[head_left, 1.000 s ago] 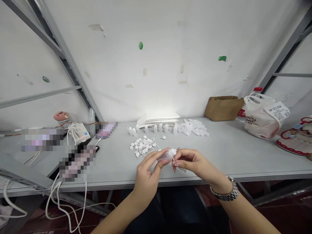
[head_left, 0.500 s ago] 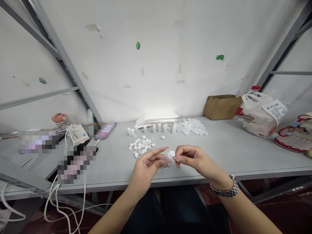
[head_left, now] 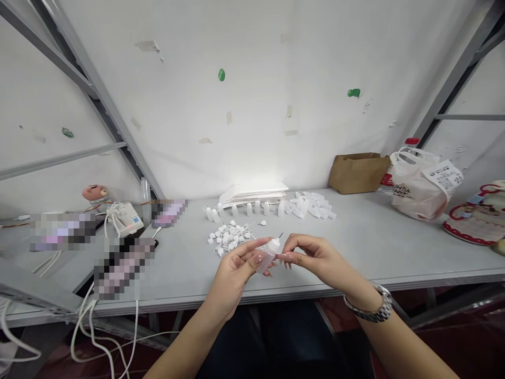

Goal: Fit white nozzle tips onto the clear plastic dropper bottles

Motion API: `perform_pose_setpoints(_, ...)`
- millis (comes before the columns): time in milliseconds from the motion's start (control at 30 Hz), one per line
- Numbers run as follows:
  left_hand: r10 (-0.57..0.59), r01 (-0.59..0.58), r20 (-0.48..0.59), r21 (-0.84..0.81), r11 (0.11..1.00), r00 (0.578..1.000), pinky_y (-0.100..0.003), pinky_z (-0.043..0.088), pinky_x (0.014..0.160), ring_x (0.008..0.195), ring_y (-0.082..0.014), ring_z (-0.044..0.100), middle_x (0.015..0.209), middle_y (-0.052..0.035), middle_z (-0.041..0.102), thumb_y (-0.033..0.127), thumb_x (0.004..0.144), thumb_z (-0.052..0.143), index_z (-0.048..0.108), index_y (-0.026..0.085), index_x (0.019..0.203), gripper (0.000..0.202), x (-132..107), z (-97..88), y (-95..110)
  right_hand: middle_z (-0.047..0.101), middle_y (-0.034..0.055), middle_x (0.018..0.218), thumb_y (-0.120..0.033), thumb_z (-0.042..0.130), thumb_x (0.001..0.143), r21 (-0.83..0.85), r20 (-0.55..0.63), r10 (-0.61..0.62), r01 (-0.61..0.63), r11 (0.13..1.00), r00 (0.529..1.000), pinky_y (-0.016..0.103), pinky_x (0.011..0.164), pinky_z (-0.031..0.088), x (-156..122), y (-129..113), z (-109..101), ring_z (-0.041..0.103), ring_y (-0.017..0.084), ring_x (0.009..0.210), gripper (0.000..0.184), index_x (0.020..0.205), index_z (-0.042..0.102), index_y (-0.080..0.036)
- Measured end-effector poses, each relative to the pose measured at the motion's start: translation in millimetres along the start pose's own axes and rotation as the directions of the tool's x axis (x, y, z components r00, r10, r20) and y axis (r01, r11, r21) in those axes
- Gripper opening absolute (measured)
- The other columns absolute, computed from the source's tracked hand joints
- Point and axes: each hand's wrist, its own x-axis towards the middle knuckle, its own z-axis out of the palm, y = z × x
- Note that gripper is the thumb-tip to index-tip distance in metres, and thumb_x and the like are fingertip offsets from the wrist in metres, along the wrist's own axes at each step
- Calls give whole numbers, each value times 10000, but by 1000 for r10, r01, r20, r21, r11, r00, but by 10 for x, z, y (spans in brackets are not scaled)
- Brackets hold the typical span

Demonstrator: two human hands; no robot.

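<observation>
My left hand (head_left: 235, 271) pinches a small translucent dropper bottle (head_left: 267, 253) over the grey table (head_left: 379, 247); the bottle tilts up to the right and ends in a white needle-tipped cap. Fingertips of my right hand (head_left: 311, 255) rest at the cap end of the bottle, curled together. A silver watch sits on my right wrist. Behind the hands lies a heap of small white caps (head_left: 231, 235). Further back a row of upright little bottles (head_left: 244, 209) stands beside a pile of loose bottles (head_left: 311, 205).
A stack of white sheets (head_left: 254, 191) lies by the wall. A brown paper bag (head_left: 358, 172), a white plastic bag (head_left: 422, 184) and a red-trimmed item (head_left: 475, 221) sit at the right. Chargers, white cables (head_left: 118, 213) and blurred-out devices crowd the left. Metal frame bars slant on both sides.
The bottle has tipped further up, and its needle tip now shows. My right fingers have slid slightly off the cap toward its side. Both hands stay in nearly the same spot.
</observation>
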Motion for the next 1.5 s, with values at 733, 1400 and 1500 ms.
perform_pose_setpoints(733,-45,35,-47,-198,980,998,-217,484,634,675,-116,618,781,-63,698,287,780,655,660,144,1014,274,13,-6,-18,602,10,725,-266,501,895,-310,-130,-285,234,921,950,291,674,459,-181,-150,154,559,145,687,134,857,620,-217)
perform_pose_setpoints(1400,-93,96,28,-163,982,995,-211,452,615,718,-127,624,818,-93,710,273,799,641,638,151,1073,300,-41,30,-8,563,22,797,-321,527,871,144,-372,-138,204,968,918,345,708,486,-62,-31,103,531,147,692,191,996,659,-264)
perform_pose_setpoints(1500,-119,129,77,-139,982,990,-213,449,600,717,-134,622,785,-88,704,285,805,631,655,144,1056,289,-31,35,-24,571,24,791,-341,570,845,72,-284,-152,180,981,947,325,647,493,-73,-45,107,535,140,668,181,964,676,-257)
